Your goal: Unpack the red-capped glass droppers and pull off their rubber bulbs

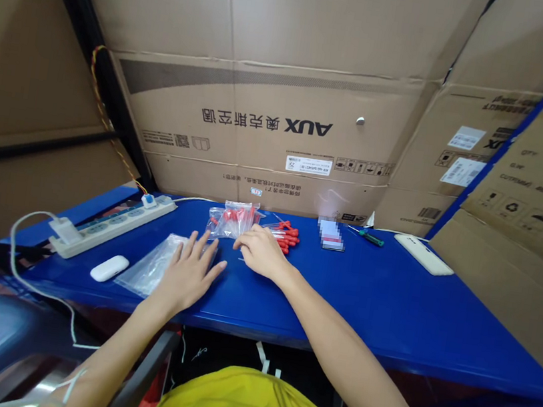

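My left hand (191, 272) lies flat with fingers spread on the blue table (364, 297), its palm on the edge of an empty clear plastic bag (151, 271). My right hand (259, 252) rests palm down just right of it, fingers curled toward the left; whether it pinches anything is hidden. Just beyond the fingertips lies a clear bag filled with red pieces (231, 219). A loose pile of small red-capped parts (286, 236) sits to the right of that bag.
A white power strip (111, 225) with a cable lies at the left, a white oval case (109, 268) beside it. A small card (331, 234), a green screwdriver (368, 236) and a white flat device (423, 254) lie at the right. Cardboard boxes (273, 123) wall the back.
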Demonstrator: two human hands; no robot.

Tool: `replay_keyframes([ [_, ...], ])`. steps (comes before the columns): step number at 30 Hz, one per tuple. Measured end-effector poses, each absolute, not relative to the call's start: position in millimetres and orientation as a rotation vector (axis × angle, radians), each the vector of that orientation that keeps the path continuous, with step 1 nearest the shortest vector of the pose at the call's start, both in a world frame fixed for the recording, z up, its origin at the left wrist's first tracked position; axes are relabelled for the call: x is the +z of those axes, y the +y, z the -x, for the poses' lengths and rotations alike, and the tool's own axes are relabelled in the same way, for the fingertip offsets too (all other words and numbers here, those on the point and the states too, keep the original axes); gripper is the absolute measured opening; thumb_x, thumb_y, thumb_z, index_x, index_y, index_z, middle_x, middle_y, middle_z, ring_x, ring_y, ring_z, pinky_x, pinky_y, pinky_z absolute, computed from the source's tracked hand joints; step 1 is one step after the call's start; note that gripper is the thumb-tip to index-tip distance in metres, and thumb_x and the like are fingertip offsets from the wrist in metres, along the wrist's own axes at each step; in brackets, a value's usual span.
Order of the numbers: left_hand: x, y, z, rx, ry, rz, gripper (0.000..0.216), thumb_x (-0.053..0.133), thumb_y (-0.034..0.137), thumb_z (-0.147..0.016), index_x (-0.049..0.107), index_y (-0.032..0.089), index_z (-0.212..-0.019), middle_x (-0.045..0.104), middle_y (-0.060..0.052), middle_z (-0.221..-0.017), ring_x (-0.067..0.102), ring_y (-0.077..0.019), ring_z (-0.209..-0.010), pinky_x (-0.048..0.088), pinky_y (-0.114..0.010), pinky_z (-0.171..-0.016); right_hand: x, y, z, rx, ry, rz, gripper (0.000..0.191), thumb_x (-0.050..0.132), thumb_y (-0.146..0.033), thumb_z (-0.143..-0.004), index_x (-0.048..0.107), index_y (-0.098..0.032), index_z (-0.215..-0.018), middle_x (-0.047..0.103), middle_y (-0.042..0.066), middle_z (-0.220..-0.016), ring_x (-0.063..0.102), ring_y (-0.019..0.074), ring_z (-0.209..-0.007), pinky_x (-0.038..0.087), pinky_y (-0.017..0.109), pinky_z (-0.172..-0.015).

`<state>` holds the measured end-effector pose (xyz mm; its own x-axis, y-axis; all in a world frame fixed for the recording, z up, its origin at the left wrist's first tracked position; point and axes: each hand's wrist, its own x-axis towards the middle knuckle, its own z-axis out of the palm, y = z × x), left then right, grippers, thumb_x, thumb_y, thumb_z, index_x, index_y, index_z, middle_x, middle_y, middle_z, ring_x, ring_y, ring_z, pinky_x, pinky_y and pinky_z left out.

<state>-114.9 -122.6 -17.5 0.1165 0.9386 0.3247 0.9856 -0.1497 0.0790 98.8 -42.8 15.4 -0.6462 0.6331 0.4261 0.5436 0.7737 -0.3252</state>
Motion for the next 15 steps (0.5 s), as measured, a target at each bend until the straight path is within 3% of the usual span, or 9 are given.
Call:
replay_keyframes([
  [5,-40,-118,118,-0.302,-2.063,2.283,0.075,0.029,0.062,-0.103,0.038,0.02,-0.165,0.032,-0.01,-0.172,0.016,-0.0352,-0.164,0.012,-0.061,-0.13,16,-39,-101,0.246,-2.426,0.914,0.029,0.053,-0.007,-0.097,0.078,-0.021,-0.098,0.08,0.005,-0.106,0.059,0.0239,-0.106,0.035,0.037,-0.09],
  [10,-26,-112,123,-0.451,-2.256,2.361,0.075,0.015,0.057,-0.106,0.029,0.018,-0.168,0.03,-0.008,-0.173,0.016,-0.0311,-0.164,0.013,-0.06,-0.132,17,-38,-102,0.268,-2.408,0.93,0.033,0.052,-0.006,-0.097,0.08,-0.023,-0.102,0.08,0.004,-0.104,0.059,0.024,-0.108,0.034,0.037,-0.091],
  [15,-12,-104,133,-0.91,-2.398,2.28,0.071,0.017,0.047,-0.103,0.047,0.014,-0.158,0.044,-0.01,-0.167,0.033,-0.0283,-0.159,0.026,-0.05,-0.132,17,-37,-103,0.276,-2.379,0.953,0.035,0.05,-0.006,-0.096,0.08,-0.023,-0.103,0.08,0.003,-0.107,0.06,0.0237,-0.109,0.034,0.037,-0.091],
])
